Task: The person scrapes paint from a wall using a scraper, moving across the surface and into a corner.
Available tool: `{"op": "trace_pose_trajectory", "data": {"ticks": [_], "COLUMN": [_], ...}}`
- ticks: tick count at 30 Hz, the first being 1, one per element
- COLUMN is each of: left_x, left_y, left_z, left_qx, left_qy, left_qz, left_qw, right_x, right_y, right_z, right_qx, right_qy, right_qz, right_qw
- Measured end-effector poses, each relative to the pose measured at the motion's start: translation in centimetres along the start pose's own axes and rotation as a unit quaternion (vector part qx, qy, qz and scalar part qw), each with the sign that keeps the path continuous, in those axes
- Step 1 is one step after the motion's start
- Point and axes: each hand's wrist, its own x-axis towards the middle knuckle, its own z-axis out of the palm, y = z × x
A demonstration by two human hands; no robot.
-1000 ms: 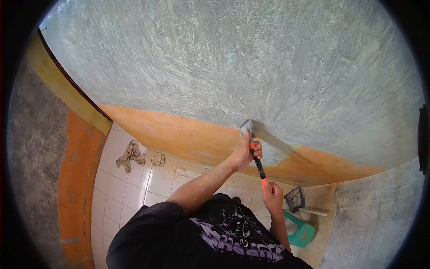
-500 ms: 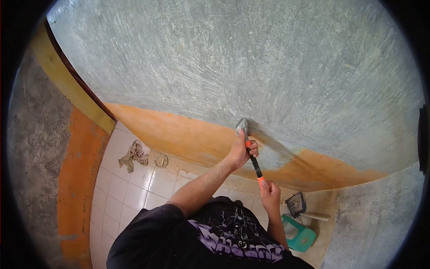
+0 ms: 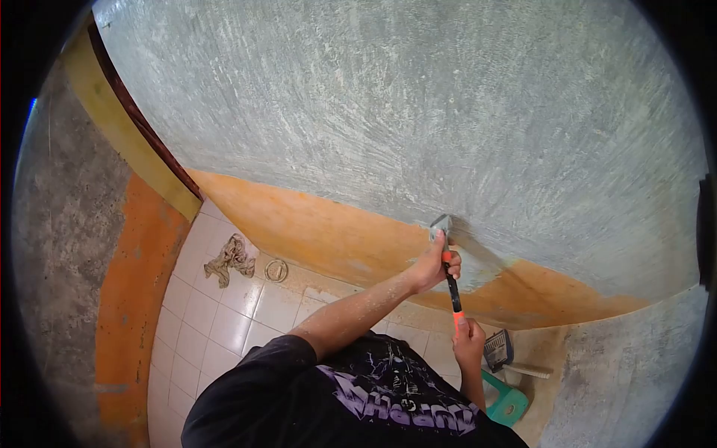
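A long-handled scraper (image 3: 455, 293) with a black and orange grip and a grey head is held in both of my hands. My left hand (image 3: 432, 267) wraps round the upper handle, its thumb lying along the neck just below the head. Lower down, my right hand (image 3: 469, 340) closes on the orange end of the handle. The scraper's head is at the wall (image 3: 336, 97), near the border between bare grey surface and the orange paint (image 3: 299, 216). Whether the blade presses on the wall is hard to tell. Pale specks cover my left forearm.
On the white tiled floor (image 3: 196, 310) lie a crumpled cloth (image 3: 230, 260) and a ring-shaped object (image 3: 275, 270). Right of my body are a green plastic stool (image 3: 510, 407), a dark dustpan-like object (image 3: 497, 351) and a pale handle (image 3: 529, 369). Another wall (image 3: 67, 246) rises at left.
Both hands and the scraper have moved right and slightly down in view, along the edge of the orange paint. The grip of both hands is the same.
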Motion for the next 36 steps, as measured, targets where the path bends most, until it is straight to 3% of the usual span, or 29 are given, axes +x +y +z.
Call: {"op": "trace_pose_trajectory", "data": {"ticks": [3,6,12,15,21,24,27,30,33,36], "left_x": [-0.6,-0.7,0.0,0.2,-0.3,-0.2,-0.5,0.3,-0.8,-1.3], "left_y": [0.1,0.8,-0.1,0.3,0.4,0.8,0.5,-0.2,1.3,1.7], "left_z": [-0.6,-1.1,0.3,-1.2,0.5,-0.6,-0.2,0.4,-1.7,-1.1], "left_qx": [-0.017,-0.001,-0.017,-0.008,0.0,-0.01,0.0,-0.015,-0.032,-0.031], "left_qy": [0.003,-0.003,0.022,-0.003,0.031,0.018,0.026,0.024,0.024,0.035], "left_qz": [0.007,0.021,0.021,0.024,0.018,0.024,0.022,0.014,0.045,0.057], "left_qw": [1.0,1.0,0.999,1.0,0.999,0.999,0.999,0.999,0.998,0.997], "right_x": [0.2,0.3,0.5,0.8,0.1,0.4,-0.1,0.0,0.5,1.0], "right_y": [-0.5,0.2,-1.5,-0.5,-2.0,-1.0,-0.6,-2.3,-2.5,-1.6], "right_z": [0.6,1.5,-0.8,0.4,-0.2,0.8,0.9,-0.5,1.7,1.9], "right_qx": [-0.102,-0.136,-0.047,-0.141,-0.03,-0.108,-0.084,-0.021,-0.124,-0.11], "right_qy": [0.0,0.015,-0.024,0.018,-0.01,0.006,0.035,-0.008,0.003,0.01], "right_qz": [-0.073,-0.083,-0.016,-0.102,-0.013,-0.06,-0.044,0.035,-0.072,-0.08], "right_qw": [0.992,0.987,0.998,0.985,0.999,0.992,0.995,0.999,0.99,0.991]}}
